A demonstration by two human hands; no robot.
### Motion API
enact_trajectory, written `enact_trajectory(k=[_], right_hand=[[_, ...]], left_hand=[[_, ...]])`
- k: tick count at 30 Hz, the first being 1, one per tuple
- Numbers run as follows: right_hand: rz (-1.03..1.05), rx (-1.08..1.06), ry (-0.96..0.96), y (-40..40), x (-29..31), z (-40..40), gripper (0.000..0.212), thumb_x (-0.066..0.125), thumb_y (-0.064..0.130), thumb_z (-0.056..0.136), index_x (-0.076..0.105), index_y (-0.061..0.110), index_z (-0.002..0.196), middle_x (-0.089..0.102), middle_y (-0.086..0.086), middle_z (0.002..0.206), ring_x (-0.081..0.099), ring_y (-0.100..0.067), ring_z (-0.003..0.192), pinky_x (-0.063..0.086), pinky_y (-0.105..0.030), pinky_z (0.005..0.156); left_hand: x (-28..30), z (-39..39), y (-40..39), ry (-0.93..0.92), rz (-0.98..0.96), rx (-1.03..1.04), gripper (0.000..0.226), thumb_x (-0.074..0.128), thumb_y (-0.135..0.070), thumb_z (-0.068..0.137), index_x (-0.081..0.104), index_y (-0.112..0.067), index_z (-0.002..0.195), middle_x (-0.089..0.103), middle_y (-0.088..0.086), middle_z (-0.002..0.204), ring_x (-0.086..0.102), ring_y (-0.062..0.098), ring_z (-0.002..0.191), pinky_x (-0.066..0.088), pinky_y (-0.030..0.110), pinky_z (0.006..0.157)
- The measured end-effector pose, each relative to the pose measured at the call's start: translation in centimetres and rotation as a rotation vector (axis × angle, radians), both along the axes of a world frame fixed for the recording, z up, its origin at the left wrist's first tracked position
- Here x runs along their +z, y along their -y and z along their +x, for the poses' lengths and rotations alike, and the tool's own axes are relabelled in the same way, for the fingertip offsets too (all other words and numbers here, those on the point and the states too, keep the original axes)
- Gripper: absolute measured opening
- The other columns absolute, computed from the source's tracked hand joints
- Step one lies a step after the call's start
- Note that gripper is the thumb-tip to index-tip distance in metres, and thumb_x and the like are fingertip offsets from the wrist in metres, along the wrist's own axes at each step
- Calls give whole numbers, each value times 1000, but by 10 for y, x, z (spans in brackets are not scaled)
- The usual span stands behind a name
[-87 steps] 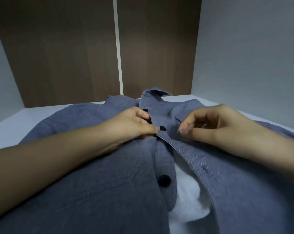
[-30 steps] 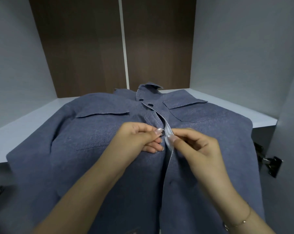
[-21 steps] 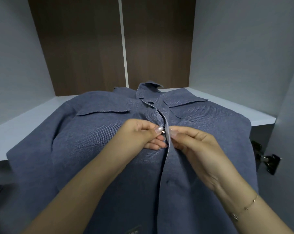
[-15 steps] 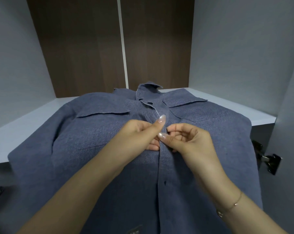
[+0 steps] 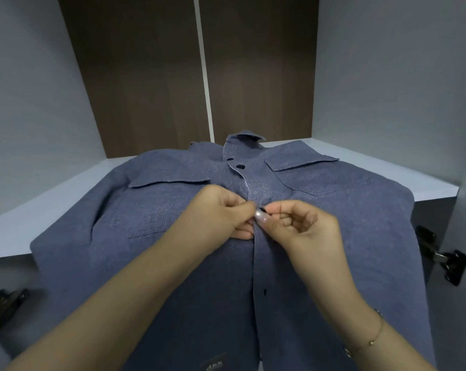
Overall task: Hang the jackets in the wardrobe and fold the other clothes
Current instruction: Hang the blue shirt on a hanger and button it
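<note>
A blue-grey button-front shirt jacket of twill-like woven cloth (image 5: 173, 258) lies face up on a pale, smooth wardrobe shelf (image 5: 52, 204), its collar toward the dark brown wood-grain back panel (image 5: 146, 76) and its lower part hanging over the shelf's front edge toward the camera. The cloth shows a fine diagonal weave and two flapped chest pockets with straight stitched edges. The left hand (image 5: 221, 212) has its fingers curled, thumb and forefinger pinching the front placket at mid-chest; the right hand (image 5: 301, 226) is likewise curled, its thumb and forefinger pinching the opposite edge of the placket around a small dark round button (image 5: 263, 209), the two hands touching at the fingertips. The nails look glossy and pale. Two more dark round buttons (image 5: 241, 165) sit near the collar, and another small dark one (image 5: 265, 292) shows lower on the placket. A thin gold-coloured chain bracelet (image 5: 371, 341) circles the right wrist. A small dark rectangular label (image 5: 214, 366) with pale lettering sits near the hem. A black metal door hinge (image 5: 446, 261) is fixed to the right side panel, and another dark hinge (image 5: 1, 303) shows at the lower left.
</note>
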State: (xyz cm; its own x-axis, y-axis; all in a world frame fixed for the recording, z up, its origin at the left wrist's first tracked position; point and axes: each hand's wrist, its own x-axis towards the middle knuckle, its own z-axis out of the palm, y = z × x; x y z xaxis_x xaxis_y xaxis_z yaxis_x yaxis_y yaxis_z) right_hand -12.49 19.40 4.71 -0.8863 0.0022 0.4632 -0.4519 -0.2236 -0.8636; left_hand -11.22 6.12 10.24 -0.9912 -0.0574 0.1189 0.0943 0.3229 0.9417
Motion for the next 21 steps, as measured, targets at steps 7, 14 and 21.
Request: enact_trajectory(k=[7, 14, 21], right_hand=[[87, 11, 37, -7, 3, -4, 10, 74, 14, 82, 70, 13, 73, 62, -2, 61, 56, -10, 56, 51, -20, 56], [293, -189, -149, 1, -9, -3, 20, 65, 9, 91, 60, 21, 75, 59, 7, 70, 51, -2, 60, 43, -13, 61], [341, -360, -313, 10, -20, -1, 11, 62, 5, 92, 61, 13, 84, 60, 0, 84, 56, -9, 75, 47, -22, 68]], left_hand=[[-18, 2, -4, -159, -26, 80, 30, 60, -11, 94, 65, -8, 65, 62, -3, 52, 61, 5, 50, 56, 17, 59], [-24, 7, 2, -223, -105, 55, 20, 69, -21, 88, 71, -13, 70, 69, 1, 60, 68, 10, 59, 56, 18, 64], [-15, 11, 4, -76, -55, 6, 20, 66, -15, 90, 72, 1, 79, 71, 9, 64, 69, 10, 59, 58, 18, 60]])
